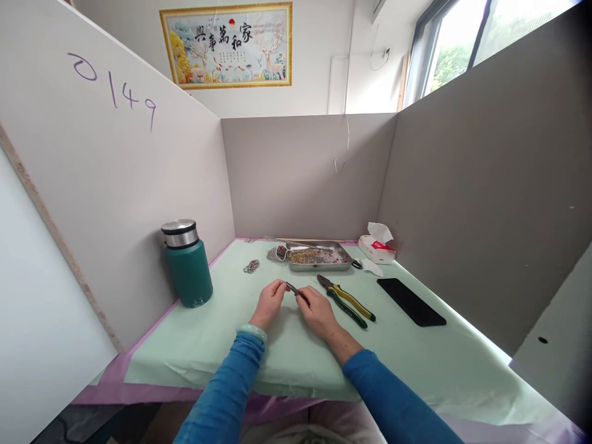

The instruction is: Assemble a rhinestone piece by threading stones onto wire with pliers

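Observation:
Over the middle of the table, my left hand [269,302] is closed in a pinch, its fingertips at the point of a slim dark metal tool [293,288]. Whatever lies between those fingertips is too small to make out. My right hand [318,311] is wrapped round the other end of this tool, which looks like tweezers, though its exact kind is unclear. Just right of my right hand lies a pair of pliers [346,302] with green and yellow handles. Behind both hands stands a metal tray [319,267] holding gold, red and clear beads.
A green bottle [189,271] stands at the left. A small silvery chain-like heap [251,266] and a bag of dark beads [276,253] lie left of the tray. On the right are a black phone [411,302] and a tissue pack [377,248]. Grey panels [309,179] enclose the table.

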`<state>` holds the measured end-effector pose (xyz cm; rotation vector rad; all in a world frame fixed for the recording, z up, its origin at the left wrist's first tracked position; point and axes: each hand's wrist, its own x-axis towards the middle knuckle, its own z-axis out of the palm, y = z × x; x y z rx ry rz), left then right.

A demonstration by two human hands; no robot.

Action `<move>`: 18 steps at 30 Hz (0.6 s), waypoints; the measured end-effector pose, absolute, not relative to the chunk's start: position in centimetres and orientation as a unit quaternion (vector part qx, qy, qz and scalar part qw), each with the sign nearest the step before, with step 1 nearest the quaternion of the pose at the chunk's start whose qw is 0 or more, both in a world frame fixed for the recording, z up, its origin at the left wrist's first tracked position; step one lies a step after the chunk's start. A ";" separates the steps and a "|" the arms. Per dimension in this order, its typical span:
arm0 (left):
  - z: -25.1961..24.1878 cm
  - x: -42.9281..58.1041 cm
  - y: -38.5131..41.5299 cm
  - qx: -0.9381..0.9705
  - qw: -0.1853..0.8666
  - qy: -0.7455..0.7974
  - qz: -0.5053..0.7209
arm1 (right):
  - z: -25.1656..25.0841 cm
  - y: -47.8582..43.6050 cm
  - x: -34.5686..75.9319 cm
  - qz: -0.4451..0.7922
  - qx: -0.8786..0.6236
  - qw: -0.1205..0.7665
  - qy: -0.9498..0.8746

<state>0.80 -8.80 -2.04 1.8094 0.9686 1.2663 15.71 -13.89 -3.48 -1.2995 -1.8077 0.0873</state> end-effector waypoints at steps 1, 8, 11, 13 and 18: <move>-1.9 0.8 -8.9 0.705 0.346 0.376 0.492 | -3.5 -13.9 15.7 0.029 -0.526 0.439 -0.728; -1.6 0.9 -9.3 0.729 0.289 0.387 0.484 | -3.7 -13.9 15.6 -0.010 -0.536 0.418 -0.733; -1.8 1.0 -9.2 0.736 0.267 0.396 0.480 | -3.7 -13.9 15.6 -0.024 -0.542 0.409 -0.734; -1.9 1.0 -9.2 0.740 0.254 0.401 0.476 | -3.8 -13.9 15.5 -0.033 -0.546 0.402 -0.734; -2.0 1.0 -9.0 0.750 0.228 0.414 0.463 | -3.8 -13.8 15.4 -0.055 -0.556 0.386 -0.734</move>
